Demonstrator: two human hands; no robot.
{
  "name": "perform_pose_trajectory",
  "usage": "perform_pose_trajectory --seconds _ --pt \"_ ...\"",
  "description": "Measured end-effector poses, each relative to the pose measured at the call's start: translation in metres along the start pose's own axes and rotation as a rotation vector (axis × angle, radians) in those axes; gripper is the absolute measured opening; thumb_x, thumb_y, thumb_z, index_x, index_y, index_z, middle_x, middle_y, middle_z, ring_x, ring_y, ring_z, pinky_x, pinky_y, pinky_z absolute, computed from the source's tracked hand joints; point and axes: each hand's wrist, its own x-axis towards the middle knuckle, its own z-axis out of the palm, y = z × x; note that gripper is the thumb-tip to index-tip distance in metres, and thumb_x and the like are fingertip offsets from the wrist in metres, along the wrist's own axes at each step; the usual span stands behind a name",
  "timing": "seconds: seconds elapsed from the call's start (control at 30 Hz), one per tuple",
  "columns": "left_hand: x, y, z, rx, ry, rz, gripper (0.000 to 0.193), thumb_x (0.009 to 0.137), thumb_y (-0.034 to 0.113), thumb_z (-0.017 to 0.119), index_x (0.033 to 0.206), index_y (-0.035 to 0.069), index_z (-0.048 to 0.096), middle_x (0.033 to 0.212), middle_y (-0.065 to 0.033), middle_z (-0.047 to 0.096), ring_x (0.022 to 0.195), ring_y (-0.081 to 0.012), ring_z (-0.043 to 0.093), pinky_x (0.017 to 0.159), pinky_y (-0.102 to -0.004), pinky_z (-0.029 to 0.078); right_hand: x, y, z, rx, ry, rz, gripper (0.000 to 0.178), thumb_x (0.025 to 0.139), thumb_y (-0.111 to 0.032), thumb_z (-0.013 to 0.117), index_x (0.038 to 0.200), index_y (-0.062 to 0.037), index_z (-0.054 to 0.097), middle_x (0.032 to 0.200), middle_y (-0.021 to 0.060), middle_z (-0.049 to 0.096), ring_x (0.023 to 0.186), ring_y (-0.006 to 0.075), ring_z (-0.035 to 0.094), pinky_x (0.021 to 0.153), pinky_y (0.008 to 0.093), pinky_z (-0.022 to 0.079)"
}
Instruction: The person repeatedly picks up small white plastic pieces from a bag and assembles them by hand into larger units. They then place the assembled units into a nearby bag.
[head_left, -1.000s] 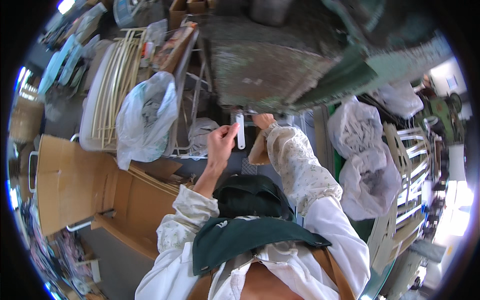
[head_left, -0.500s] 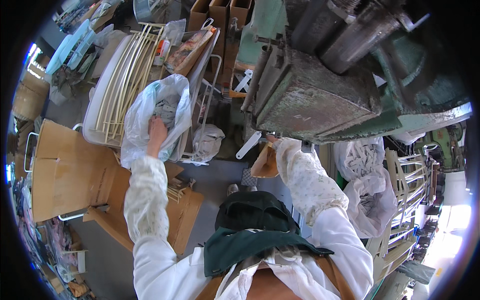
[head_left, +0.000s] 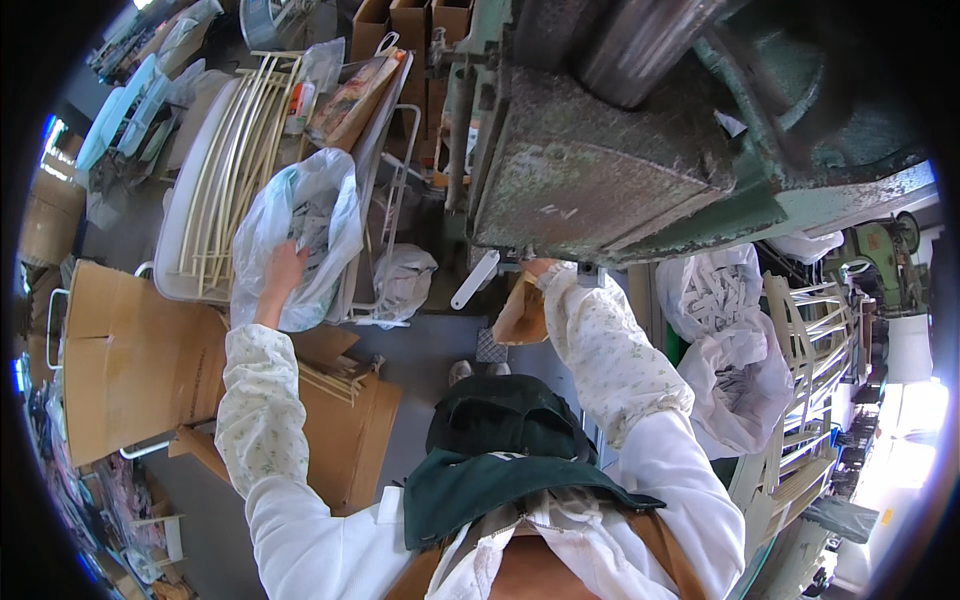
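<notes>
My left hand (head_left: 283,272) reaches into an open clear plastic bag (head_left: 342,215) on the left. It touches the small grey flat pieces (head_left: 312,225) inside, and its fingertips are lost among them. My right hand (head_left: 540,267) is at the lower front edge of a worn green press machine (head_left: 590,170). The machine and my floral sleeve hide most of its fingers. Just left of that hand, a white flat strip with rounded ends (head_left: 475,280) juts out at a slant. Whether my fingers or the machine hold the strip, I cannot tell.
Cream-coloured rods (head_left: 235,165) lie in a white tub behind the bag. An opened cardboard box (head_left: 145,350) stands at the left. Two plastic bags of grey pieces (head_left: 715,290) sit to the right, beside a cream slatted rack (head_left: 805,370). A brown carton (head_left: 522,315) is below the machine.
The view has shifted slightly. My left hand has moved a little within the bag, and its forearm now angles further left. My right hand stays at the machine's edge.
</notes>
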Motion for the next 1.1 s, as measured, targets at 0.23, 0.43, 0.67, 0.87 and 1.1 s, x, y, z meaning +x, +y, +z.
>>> perform_pose_trajectory --seconds 0.23,0.43,0.67,0.87,1.1 --pt "-0.004 0.024 -0.01 -1.088 -0.198 -0.757 0.027 0.089 0.027 0.056 0.102 0.005 0.063 0.079 -0.0046 0.062 0.058 -0.0167 0.056 0.056 -0.0314 0.045 0.001 0.008 -0.003 -0.015 -0.005 0.007 0.034 0.077 -0.015 0.063 0.109 -0.0049 0.057 0.104 0.0119 0.061 0.092 0.0282 0.058 0.08 0.04 0.045" --pt "0.018 -0.014 0.033 -0.101 -0.134 -0.347 0.044 0.079 0.027 0.063 0.112 -0.001 0.06 0.092 -0.0173 0.066 0.073 -0.0281 0.063 0.067 -0.0371 0.051 0.008 -0.009 0.012 0.008 0.037 -0.028 0.036 0.077 -0.015 0.063 0.111 -0.005 0.057 0.107 0.0125 0.06 0.096 0.0278 0.057 0.083 0.0398 0.045" --pt "0.068 0.041 0.03 -0.139 -0.543 -0.582 0.049 0.068 0.023 0.075 0.105 -0.005 0.061 0.101 -0.0228 0.064 0.083 -0.0297 0.066 0.068 -0.0447 0.053 -0.012 0.001 -0.003 0.111 0.26 -0.144 0.032 0.076 -0.004 0.067 0.106 -0.003 0.057 0.099 0.0093 0.063 0.085 0.021 0.059 0.073 0.0359 0.049" --pt "0.06 -0.043 0.055 -0.066 -0.522 -0.465 0.037 0.085 0.025 0.056 0.108 -0.003 0.058 0.107 -0.0236 0.062 0.096 -0.0347 0.063 0.078 -0.0443 0.051 -0.008 -0.171 -0.157 1.082 -0.127 0.334 0.032 0.075 0.002 0.066 0.105 -0.0064 0.062 0.088 0.0034 0.061 0.072 0.0112 0.053 0.06 0.0259 0.043" --pt "0.02 0.045 0.012 0.016 0.183 -0.101 0.039 0.089 0.028 0.052 0.11 -0.005 0.056 0.099 -0.0255 0.063 0.101 -0.0422 0.056 0.093 -0.0492 0.04 -0.019 -0.166 -0.167 1.203 -0.242 0.369 0.021 0.084 -0.014 0.064 0.102 -0.0053 0.07 0.095 0.0028 0.064 0.076 0.0126 0.054 0.065 0.0268 0.044"
